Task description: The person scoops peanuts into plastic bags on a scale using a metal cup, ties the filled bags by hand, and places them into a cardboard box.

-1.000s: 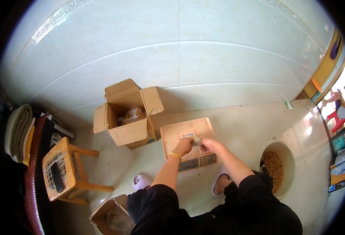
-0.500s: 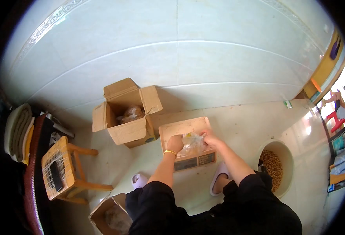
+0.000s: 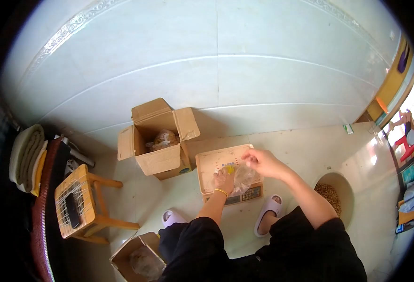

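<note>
A clear plastic bag with a yellow mark near its top lies over the front half of a flat orange scale on the floor. My left hand, with a yellow bracelet at the wrist, is closed on the left side of the bag above the scale. My right hand is raised over the scale's right side, just above the bag, its fingers curled. Whether anything is between those fingers is too small to tell.
An open cardboard box with bagged items stands behind left. A smaller box holds clear plastic. A wooden stool is at left, a bucket of brown pieces at right. Slippered feet flank the scale's front.
My right hand has come off the bag and risen. My left hand has shifted slightly, staying at the bag. The bag now hangs more loosely, and the view has moved a little.
</note>
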Demonstrator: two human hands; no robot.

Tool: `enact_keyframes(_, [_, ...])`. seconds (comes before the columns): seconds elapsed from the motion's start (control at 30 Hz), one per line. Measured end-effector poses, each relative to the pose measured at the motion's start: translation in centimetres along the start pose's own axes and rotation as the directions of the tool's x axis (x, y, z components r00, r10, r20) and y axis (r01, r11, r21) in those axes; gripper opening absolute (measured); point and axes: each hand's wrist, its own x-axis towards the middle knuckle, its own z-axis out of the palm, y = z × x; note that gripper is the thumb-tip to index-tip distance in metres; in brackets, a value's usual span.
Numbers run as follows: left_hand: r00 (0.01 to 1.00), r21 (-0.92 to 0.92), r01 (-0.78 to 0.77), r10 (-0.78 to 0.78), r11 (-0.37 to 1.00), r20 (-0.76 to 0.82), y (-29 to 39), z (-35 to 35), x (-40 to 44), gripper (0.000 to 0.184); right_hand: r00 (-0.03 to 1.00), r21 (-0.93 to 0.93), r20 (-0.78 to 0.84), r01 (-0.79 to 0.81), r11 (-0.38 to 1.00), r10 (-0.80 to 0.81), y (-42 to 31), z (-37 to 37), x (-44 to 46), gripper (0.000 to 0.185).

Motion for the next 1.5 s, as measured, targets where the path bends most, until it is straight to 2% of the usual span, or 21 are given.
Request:
enact_keyframes(0.07, [0.979,-0.067,-0.083,0.069,0.994,-0.194,0.3,-0.8,-1.1,0.047,0.999,0.012,0.005,0.051,0.999,-0.051,-1.9,-0.5,-2.8,0.02])
enact_keyframes(0.13, [0.988,0.022,-0.111,0.113,0.994,-0.107,0.2,0.0,-1.0,0.04,0.975,-0.003,0.056,0.217,0.976,-0.217,-2.7,-0.3,-5.1,0.019])
enact_keyframes(0.17, [0.989,0.108,-0.148,0.15,0.983,-0.012,0.2,-0.1,-1.0,0.033,0.975,-0.003,0.053,0.215,0.977,-0.215,-3.1,-0.4,-5.5,0.019])
enact_keyframes(0.2, [0.988,0.109,-0.15,0.153,0.983,-0.014,0.2,-0.2,-0.9,0.033,0.981,0.021,0.07,0.181,0.983,-0.182,-3.6,-0.3,-5.7,0.017])
enact_keyframes(0.27, [0.988,-0.1,-0.028,0.012,0.995,-0.155,-0.4,-0.6,-0.7,0.025,0.99,0.082,0.081,0.11,0.991,-0.116,-3.1,0.0,-5.5,0.016])
enact_keyframes(0.3, [0.988,-0.097,-0.027,0.012,0.995,-0.157,-0.9,-0.8,0.2,0.025,0.99,0.083,0.079,0.113,0.99,-0.119,-1.9,0.3,-5.1,0.016])
enact_keyframes(0.37, [0.928,-0.521,0.001,-0.195,0.854,-0.318,-2.4,-2.0,2.7,0.018,0.993,0.135,-0.041,0.115,0.984,-0.11,0.7,0.8,-4.7,0.016])
enact_keyframes(0.5, [0.757,-0.428,-0.173,-0.159,0.887,-0.634,-6.4,-13.0,1.2,0.016,0.996,0.12,-0.046,0.083,0.989,-0.078,2.5,0.1,-4.7,0.018])
enact_keyframes(0.57, [0.669,-0.345,-0.136,-0.171,0.929,-0.723,-9.8,-19.2,-1.1,0.017,0.998,0.1,-0.019,0.069,0.993,-0.067,3.2,-0.2,-4.3,0.021])
enact_keyframes(0.63, [0.708,-0.394,-0.069,-0.233,0.917,-0.666,-13.0,-25.6,-3.7,0.018,0.999,0.097,-0.009,0.053,0.994,-0.052,2.6,-0.4,-4.2,0.021])
enact_keyframes(0.7, [0.599,-0.36,-0.043,-0.264,0.932,-0.756,-16.3,-28.8,-4.9,0.017,0.998,0.009,0.003,0.07,0.997,-0.07,2.1,-0.4,-4.1,0.017])
enact_keyframes(0.8, [0.625,-0.398,-0.012,-0.304,0.918,-0.719,-20.7,-30.3,-4.9,0.017,0.987,-0.048,0.009,0.158,0.986,-0.158,1.4,0.0,-4.1,0.014])
enact_keyframes(0.9, [0.654,-0.46,0.11,-0.413,0.881,-0.634,-24.2,-28.7,-2.8,0.017,0.982,-0.134,0.034,0.191,0.972,-0.188,1.8,0.6,-3.9,0.015])
enact_keyframes(1.0, [0.618,-0.436,0.201,-0.458,0.878,-0.639,-28.7,-24.4,0.2,0.016,0.987,-0.178,0.06,0.155,0.972,-0.146,2.2,0.5,-3.5,0.013])
enact_keyframes(1.07, [0.584,-0.52,0.257,-0.559,0.815,-0.589,-30.9,-21.7,1.6,0.018,0.99,-0.208,0.056,0.135,0.969,-0.126,2.9,0.4,-3.3,0.013])
enact_keyframes(1.17, [0.626,-0.531,0.358,-0.62,0.768,-0.474,-32.4,-18.7,2.2,0.025,0.993,-0.232,0.061,0.108,0.967,-0.097,3.2,0.1,-2.9,0.014])
enact_keyframes(1.2, [0.627,-0.535,0.363,-0.624,0.763,-0.466,-32.8,-17.8,2.3,0.025,0.994,-0.232,0.066,0.106,0.967,-0.093,3.2,0.0,-2.7,0.014])
enact_keyframes(1.27, [0.735,-0.606,0.249,-0.555,0.755,-0.39,-33.2,-16.2,2.1,0.038,0.993,-0.248,0.093,0.095,0.964,-0.074,3.1,-0.1,-2.4,0.015])
enact_keyframes(1.37, [0.748,-0.558,0.356,-0.587,0.749,-0.311,-30.9,-19.1,-1.8,0.047,0.989,-0.286,0.126,0.113,0.952,-0.079,3.4,0.0,-2.4,0.016])
enact_keyframes(1.4, [0.742,-0.556,0.239,-0.519,0.796,-0.424,-32.2,-18.3,-2.4,0.044,0.986,-0.311,0.135,0.135,0.941,-0.097,3.6,0.1,-2.4,0.016])
enact_keyframes(1.5, [0.73,-0.548,0.247,-0.525,0.8,-0.438,-32.1,-18.5,-8.3,0.037,0.983,-0.318,0.15,0.148,0.936,-0.105,3.3,0.1,-2.9,0.016])
